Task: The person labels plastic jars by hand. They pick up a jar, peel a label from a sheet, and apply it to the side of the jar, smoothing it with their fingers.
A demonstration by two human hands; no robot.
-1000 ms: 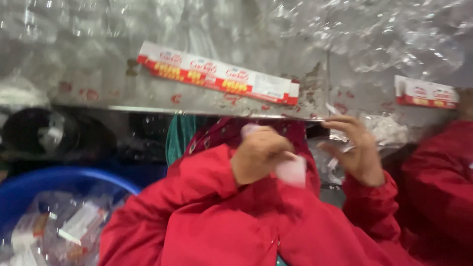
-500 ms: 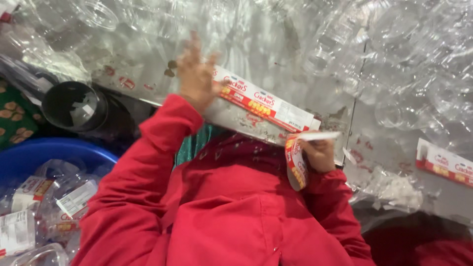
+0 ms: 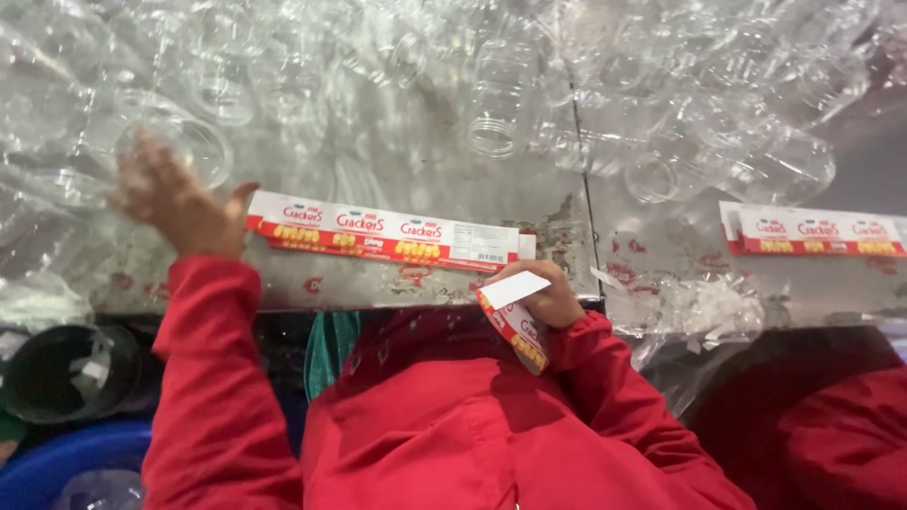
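Left hand: the left hand (image 3: 175, 203) is stretched out over the metal table (image 3: 567, 255), fingers spread and open, holding nothing; it is blurred and sits right at a clear plastic jar (image 3: 189, 146) lying on its side with its mouth toward the camera.
Right hand: the right hand (image 3: 548, 297) is closed on 1 red-and-white label strip (image 3: 515, 316), pinched near its top so that the strip curls down over the red sleeve (image 3: 614, 397).
Jars: a heap of clear, lidless plastic jars (image 3: 529, 104) covers the far part of the table, well beyond the table's near edge.
Label stock: a flat stack of labels (image 3: 383, 231) lies on the table between the 2 hands, just beside the right hand; a 2nd stack of labels (image 3: 817, 229) lies far to the right.
Nearby: a blue tub (image 3: 66, 463) and a dark round bin (image 3: 66, 373) sit below the table at left; another red-clad person (image 3: 831, 434) is at the lower right.
Step in hand: by my reading, fetching a bare jar while 1 label waits ready in the other hand.
Next move calls for: likely closing the open fingers around the jar's wall, drawing it clear of the heap toward the body, then bringing the strip squarely against its side.
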